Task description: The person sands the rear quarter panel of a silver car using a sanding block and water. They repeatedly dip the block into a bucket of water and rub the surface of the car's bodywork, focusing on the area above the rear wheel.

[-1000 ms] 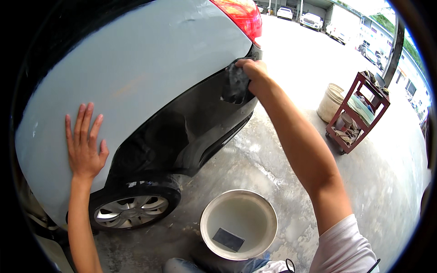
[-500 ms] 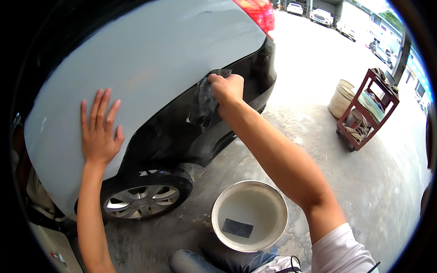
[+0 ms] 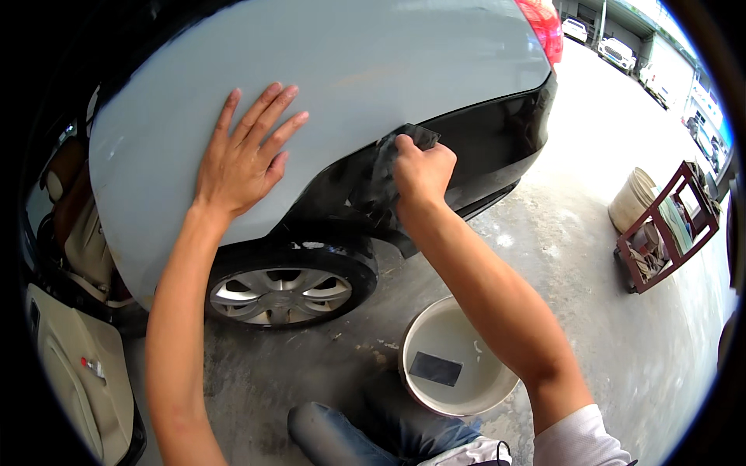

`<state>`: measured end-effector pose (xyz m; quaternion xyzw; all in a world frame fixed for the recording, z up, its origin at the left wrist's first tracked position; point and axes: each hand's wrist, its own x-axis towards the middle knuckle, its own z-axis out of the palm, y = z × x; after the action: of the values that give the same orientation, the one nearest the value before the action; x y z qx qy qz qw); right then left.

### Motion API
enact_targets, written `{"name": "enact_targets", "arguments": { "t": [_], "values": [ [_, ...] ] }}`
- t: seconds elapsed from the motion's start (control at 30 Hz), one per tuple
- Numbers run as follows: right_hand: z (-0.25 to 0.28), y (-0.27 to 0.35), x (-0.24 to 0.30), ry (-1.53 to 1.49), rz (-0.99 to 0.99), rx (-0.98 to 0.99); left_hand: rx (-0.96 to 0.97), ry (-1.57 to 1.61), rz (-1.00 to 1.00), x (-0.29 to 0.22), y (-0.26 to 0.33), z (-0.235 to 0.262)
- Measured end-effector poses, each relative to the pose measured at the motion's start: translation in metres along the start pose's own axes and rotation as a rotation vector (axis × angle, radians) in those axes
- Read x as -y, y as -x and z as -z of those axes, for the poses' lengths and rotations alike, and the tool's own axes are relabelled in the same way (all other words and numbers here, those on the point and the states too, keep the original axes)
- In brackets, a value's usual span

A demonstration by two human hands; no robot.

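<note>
My left hand (image 3: 242, 159) lies flat on the grey rear side panel (image 3: 388, 54) of a car, its fingers spread. My right hand (image 3: 423, 172) is closed on a dark sheet (image 3: 422, 135) that looks like sandpaper, held against the upper edge of the black bumper (image 3: 497, 136). The sheet's top corner shows above my fingers; its rest is partly hidden by my hand. Left of the hand, the bumper has a dull, greyish scuffed patch (image 3: 381, 175). Below is the wheel (image 3: 281, 297), under the black arch.
Near my knees stands a round bucket (image 3: 410, 388) of cloudy water with a dark rectangular piece (image 3: 436, 369) in it. An open car door (image 3: 74, 365) is at the lower left. To the right are a dark red trolley (image 3: 660, 233) and a pale bucket (image 3: 631, 200).
The view has shifted, so the car and bucket appear farther right. My left hand has moved up and right along the grey panel. My right hand still grips the sheet at the bumper edge.
</note>
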<state>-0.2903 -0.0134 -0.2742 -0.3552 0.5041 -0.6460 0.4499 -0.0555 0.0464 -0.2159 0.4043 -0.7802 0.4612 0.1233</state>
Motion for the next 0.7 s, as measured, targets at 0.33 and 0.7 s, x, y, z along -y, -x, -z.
{"name": "enact_targets", "arguments": {
  "t": [0.33, 0.7],
  "values": [
    [-0.052, 0.083, -0.031, 0.047, 0.16, 0.074, 0.005, -0.012, 0.006, 0.017, 0.028, 0.009],
    [0.142, 0.053, -0.129, 0.157, -0.318, 0.613, 0.039, -0.073, 0.082, 0.005, 0.029, 0.0]
  ]
}}
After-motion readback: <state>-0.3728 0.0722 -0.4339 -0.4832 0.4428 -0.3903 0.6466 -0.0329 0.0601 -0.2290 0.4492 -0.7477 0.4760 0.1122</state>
